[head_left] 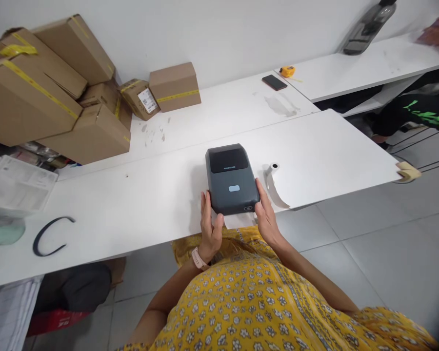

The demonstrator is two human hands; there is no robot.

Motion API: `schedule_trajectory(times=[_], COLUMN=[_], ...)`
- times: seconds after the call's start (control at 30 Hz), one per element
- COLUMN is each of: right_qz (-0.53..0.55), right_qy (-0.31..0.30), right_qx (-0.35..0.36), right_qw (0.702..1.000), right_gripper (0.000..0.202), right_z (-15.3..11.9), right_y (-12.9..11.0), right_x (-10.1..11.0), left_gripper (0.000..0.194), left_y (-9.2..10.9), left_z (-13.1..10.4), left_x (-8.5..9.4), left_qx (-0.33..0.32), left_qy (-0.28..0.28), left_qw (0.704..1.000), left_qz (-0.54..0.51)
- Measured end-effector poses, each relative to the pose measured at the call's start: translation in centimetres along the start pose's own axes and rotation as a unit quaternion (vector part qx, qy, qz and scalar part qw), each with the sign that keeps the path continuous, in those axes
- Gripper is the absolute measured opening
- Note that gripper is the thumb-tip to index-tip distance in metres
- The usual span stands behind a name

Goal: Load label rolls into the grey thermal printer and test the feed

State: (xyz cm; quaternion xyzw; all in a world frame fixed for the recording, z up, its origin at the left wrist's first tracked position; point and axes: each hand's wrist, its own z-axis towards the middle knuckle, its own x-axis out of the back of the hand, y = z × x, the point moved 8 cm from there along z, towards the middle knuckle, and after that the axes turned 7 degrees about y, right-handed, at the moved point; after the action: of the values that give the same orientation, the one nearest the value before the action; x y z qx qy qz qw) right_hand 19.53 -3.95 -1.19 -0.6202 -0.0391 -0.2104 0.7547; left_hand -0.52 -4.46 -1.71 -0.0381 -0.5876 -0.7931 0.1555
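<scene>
A dark grey label printer (229,181) stands on the white table in front of me, with a light button on its top. My left hand (209,226) grips its left side near the front corner, thumb toward the front. On the opposite side, my right hand (265,214) presses against the right front corner. White paper (237,221) shows at the printer's front, between my hands. Just right of the printer, a small roll of paper (274,168) stands with its strip unwound toward the table edge. The undersides of both hands' grips are hidden.
Cardboard boxes (25,97) are piled at the back left. A black curved band (44,236) lies near a clear plastic container (22,180). Toward the back right are a phone (274,82), a yellow tape measure (287,71) and a bottle (368,29). Another person's dark sleeve (420,107) shows at right.
</scene>
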Motion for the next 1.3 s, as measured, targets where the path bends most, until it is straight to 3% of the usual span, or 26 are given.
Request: schedule_trajectory(times=[0.1, 0.23, 0.3, 0.43, 0.57, 0.7, 0.77, 0.83, 0.9, 1.0, 1.07, 1.1, 1.17, 1.23, 1.3], right_qz=[-0.02, -0.025, -0.038, -0.069, -0.094, -0.074, -0.065, -0.063, -0.065, -0.069, -0.07, -0.08, -0.124, -0.2, -0.285], right_qy=[0.013, 0.042, 0.064, 0.096, 0.102, 0.055, 0.024, 0.007, 0.03, 0.121, 0.14, 0.105, -0.057, -0.233, -0.33], right_qx=[0.057, 0.21, 0.28, 0.318, 0.295, 0.287, 0.283, 0.288, 0.3, 0.312, 0.312, 0.313, 0.302, 0.273, 0.245], right_qw=[0.998, 0.977, 0.957, 0.941, 0.945, 0.954, 0.957, 0.956, 0.951, 0.94, 0.937, 0.94, 0.944, 0.912, 0.866], right_gripper=[0.07, 0.072, 0.078, 0.078, 0.079, 0.086, 0.089, 0.091, 0.091, 0.082, 0.069, 0.064, 0.055, 0.057, 0.07], right_z=[1.6, 7.0, 10.4, 16.9, 22.9, 28.4, 29.8, 29.6, 27.8, 22.9, 19.5, 18.2, 16.3, 14.8, 14.3], right_y=[-1.7, -6.3, -8.9, -12.3, -12.5, -10.5, -9.9, -10.1, -11.1, -12.4, -12.2, -11.8, -10.0, -7.4, -5.1], right_x=[0.9, 1.8, 1.8, 1.0, 0.1, -1.3, -1.8, -1.6, -0.5, 1.8, 2.2, 1.5, -1.6, -5.0, -7.1], left_gripper=[0.059, 0.047, 0.047, 0.054, 0.055, 0.055, 0.055, 0.058, 0.065, 0.073, 0.077, 0.079, 0.083, 0.083, 0.078], left_y=[1.8, 3.8, 3.2, 0.0, -2.7, -2.9, -2.9, -3.1, -3.6, -4.0, -3.8, -3.7, -3.2, -2.5, -1.9], left_z=[1.9, 6.4, 8.3, 9.5, 8.4, 8.5, 9.3, 10.3, 11.3, 12.4, 12.7, 12.8, 12.9, 13.0, 13.2], left_x=[0.6, 1.7, 1.7, -0.1, -0.7, -0.8, -0.8, -1.0, -1.5, -2.4, -2.6, -2.6, -2.6, -2.2, -1.6], left_qx=[-0.053, -0.11, -0.095, -0.018, 0.056, 0.073, 0.08, 0.091, 0.102, 0.099, 0.089, 0.087, 0.09, 0.097, 0.1], left_qy=[0.022, 0.112, 0.146, 0.109, 0.085, 0.062, 0.055, 0.043, 0.018, -0.019, -0.034, -0.042, -0.063, -0.089, -0.109], left_qw=[0.998, 0.98, 0.978, 0.993, 0.994, 0.995, 0.995, 0.995, 0.995, 0.995, 0.995, 0.995, 0.994, 0.984, 0.954], left_qz=[-0.015, -0.12, -0.115, -0.042, -0.026, -0.025, -0.02, -0.012, -0.005, -0.001, -0.006, -0.006, 0.022, 0.12, 0.26])
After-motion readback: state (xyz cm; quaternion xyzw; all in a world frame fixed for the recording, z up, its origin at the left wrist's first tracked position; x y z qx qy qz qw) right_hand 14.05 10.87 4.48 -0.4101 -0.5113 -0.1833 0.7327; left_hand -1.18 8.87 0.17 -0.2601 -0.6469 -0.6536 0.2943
